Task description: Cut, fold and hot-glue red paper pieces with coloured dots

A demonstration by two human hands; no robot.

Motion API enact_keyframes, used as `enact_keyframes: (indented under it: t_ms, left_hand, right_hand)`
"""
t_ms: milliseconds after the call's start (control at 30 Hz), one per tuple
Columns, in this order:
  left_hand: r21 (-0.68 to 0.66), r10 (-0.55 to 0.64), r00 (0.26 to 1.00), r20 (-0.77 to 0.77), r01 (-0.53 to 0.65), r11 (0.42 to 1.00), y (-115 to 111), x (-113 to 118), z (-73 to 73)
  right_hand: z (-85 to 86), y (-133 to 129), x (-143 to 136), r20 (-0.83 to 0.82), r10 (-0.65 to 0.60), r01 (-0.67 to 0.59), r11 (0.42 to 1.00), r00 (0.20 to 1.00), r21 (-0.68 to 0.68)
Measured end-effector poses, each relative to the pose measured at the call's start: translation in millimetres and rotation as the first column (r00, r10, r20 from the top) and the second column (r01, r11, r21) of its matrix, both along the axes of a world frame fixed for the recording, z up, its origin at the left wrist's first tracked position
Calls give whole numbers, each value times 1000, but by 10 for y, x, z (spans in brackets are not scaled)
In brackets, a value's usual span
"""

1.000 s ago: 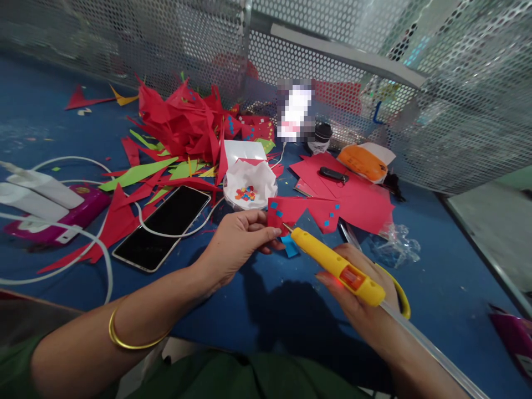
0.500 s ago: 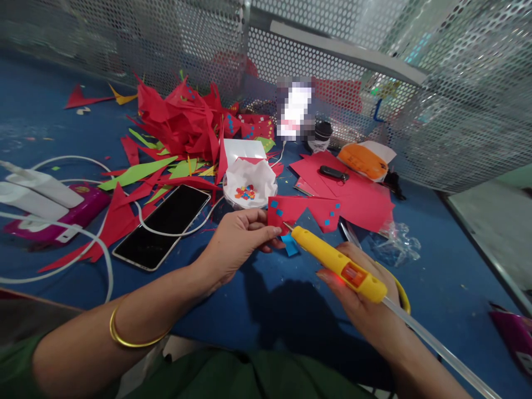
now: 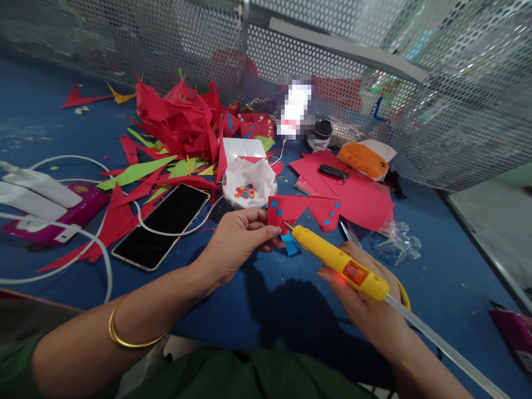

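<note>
- Left hand (image 3: 245, 238), just in front of the bowl (image 3: 233, 177): thumb and fingers pinch the lower left part of the notched red card (image 3: 297, 206).
- Right hand (image 3: 361, 282), to the right and nearer the wearer than the bowl: wrapped around the yellow glue gun (image 3: 324, 249), its nozzle pointing at the card beside the left thumb. Whether the tip touches the paper, I cannot tell.
- Doing this well, I judge, calls for a firm pinch to stop the card slipping, small dabs with a light nozzle, and fingertips well away from the hot tip.
- The card lies just right of the bowl and slightly nearer the wearer, extending rightward from the left fingertips; blue squares dot both its ends.
- A blue paper piece (image 3: 290, 244) sits below the card, in front and to the right of the bowl.
- Inside the bowl: coloured bits (image 3: 245, 192).
- Left of the bowl, on the counter (image 3: 449, 310): a dark-screened phone (image 3: 162, 227).
- Right of the bowl: red sheets (image 3: 366, 205) under a black fob (image 3: 332, 172).
</note>
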State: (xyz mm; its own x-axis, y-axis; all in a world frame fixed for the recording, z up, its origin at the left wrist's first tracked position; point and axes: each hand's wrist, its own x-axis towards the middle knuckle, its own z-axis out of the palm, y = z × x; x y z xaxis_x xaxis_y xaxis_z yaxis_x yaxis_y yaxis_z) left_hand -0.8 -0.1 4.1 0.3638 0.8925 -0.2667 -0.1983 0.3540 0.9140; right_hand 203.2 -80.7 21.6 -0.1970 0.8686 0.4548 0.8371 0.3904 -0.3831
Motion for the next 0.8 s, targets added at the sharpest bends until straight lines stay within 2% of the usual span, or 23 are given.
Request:
enact_keyframes:
  t_ms: [367, 800]
  left_hand:
    - [-1, 0, 1000, -9, 0, 1000, 3, 3, 4]
    - [-3, 4, 999, -44, -4, 1000, -10, 2, 21]
  right_hand:
    - [-24, 1, 17, -1, -7, 7, 1000, 1000, 20]
    - [-3, -18, 14, -16, -38, 38, 999, 999, -20]
